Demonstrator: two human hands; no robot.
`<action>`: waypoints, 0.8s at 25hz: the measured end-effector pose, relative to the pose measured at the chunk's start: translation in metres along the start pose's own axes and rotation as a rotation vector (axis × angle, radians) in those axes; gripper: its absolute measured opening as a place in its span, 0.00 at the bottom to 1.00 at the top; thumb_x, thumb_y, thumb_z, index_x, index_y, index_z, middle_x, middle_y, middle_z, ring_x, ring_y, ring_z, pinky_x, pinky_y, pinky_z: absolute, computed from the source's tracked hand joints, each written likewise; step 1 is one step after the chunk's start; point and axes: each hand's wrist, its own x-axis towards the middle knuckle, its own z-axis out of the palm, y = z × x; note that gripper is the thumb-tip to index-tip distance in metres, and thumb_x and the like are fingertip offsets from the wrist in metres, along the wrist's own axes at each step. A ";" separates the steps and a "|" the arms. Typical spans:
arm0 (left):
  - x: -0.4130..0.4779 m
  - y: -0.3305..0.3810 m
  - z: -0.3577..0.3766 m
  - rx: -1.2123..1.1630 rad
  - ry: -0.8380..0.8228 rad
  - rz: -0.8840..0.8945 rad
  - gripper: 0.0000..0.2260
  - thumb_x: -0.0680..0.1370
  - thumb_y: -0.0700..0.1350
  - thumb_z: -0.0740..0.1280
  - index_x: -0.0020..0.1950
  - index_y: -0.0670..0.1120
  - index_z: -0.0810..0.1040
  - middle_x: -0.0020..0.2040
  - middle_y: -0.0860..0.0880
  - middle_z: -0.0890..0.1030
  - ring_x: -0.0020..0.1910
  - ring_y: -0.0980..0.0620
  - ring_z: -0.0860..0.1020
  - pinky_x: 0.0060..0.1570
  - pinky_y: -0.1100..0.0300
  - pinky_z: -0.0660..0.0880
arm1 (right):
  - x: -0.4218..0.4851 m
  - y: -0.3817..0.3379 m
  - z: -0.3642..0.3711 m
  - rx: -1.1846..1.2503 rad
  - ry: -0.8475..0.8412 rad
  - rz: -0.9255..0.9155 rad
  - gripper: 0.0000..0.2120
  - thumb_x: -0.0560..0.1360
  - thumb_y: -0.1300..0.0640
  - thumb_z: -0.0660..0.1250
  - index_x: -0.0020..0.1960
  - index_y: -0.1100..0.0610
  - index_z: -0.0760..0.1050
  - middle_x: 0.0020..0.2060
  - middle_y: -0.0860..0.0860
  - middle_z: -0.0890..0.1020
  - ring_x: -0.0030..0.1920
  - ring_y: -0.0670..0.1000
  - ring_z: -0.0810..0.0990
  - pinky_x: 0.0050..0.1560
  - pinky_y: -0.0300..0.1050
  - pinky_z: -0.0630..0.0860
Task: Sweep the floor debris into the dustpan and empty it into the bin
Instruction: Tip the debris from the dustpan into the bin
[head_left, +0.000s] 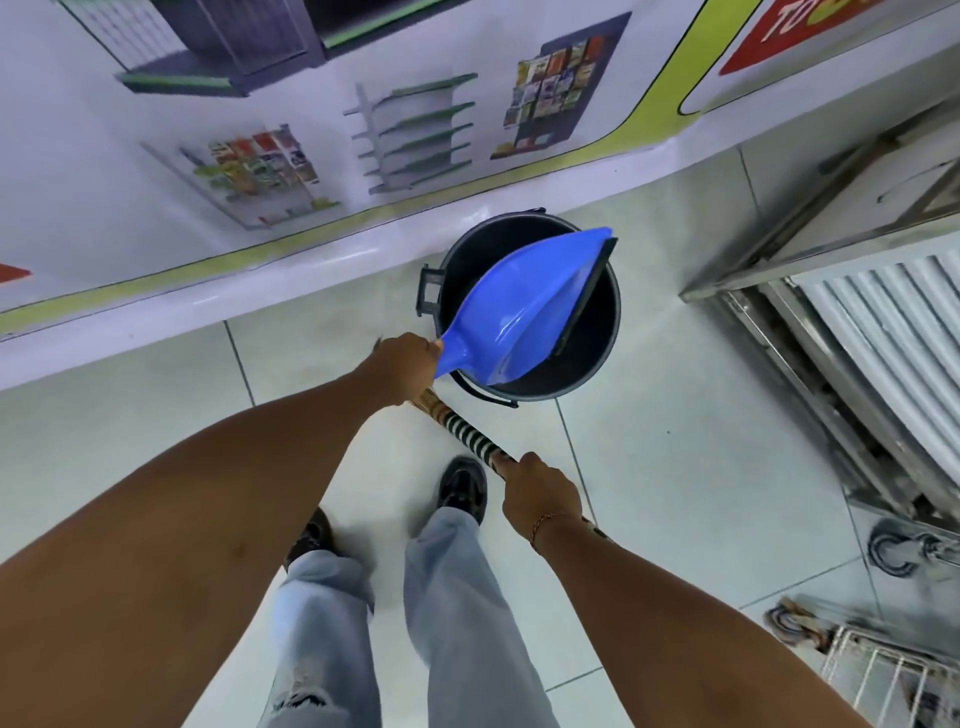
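Left hand (408, 364) has fingers wrapped around the handle of the dustpan (524, 306), tipped over the bin (602, 332), lip down inside the rim. Right hand (540, 491) fingers closed on the broom (467, 434). Dustpan looks light, stiff plastic, likely slick; the handle end is the place to hold.

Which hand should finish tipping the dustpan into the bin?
Left. The left hand already grips the dustpan handle, tilted over the open bin. The right hand is busy holding the broom.
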 end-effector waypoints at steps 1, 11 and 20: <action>-0.001 -0.006 0.001 -0.005 0.026 0.021 0.18 0.80 0.37 0.55 0.69 0.34 0.61 0.56 0.36 0.77 0.46 0.40 0.76 0.51 0.52 0.74 | 0.000 -0.002 0.002 -0.003 0.000 0.004 0.24 0.79 0.60 0.53 0.73 0.45 0.61 0.59 0.58 0.73 0.57 0.61 0.77 0.55 0.51 0.75; -0.069 -0.159 0.021 -0.232 0.432 0.075 0.17 0.75 0.37 0.64 0.64 0.37 0.69 0.59 0.36 0.73 0.55 0.36 0.74 0.54 0.48 0.70 | -0.008 -0.053 0.017 0.234 0.048 0.128 0.19 0.72 0.59 0.64 0.63 0.58 0.72 0.53 0.59 0.82 0.55 0.60 0.79 0.52 0.46 0.75; -0.155 -0.345 0.031 -0.563 0.442 -0.334 0.14 0.68 0.29 0.61 0.50 0.40 0.65 0.47 0.46 0.66 0.47 0.35 0.74 0.47 0.45 0.73 | 0.029 -0.217 0.005 0.019 0.140 -0.071 0.19 0.73 0.56 0.64 0.63 0.48 0.73 0.55 0.58 0.82 0.56 0.61 0.78 0.54 0.49 0.74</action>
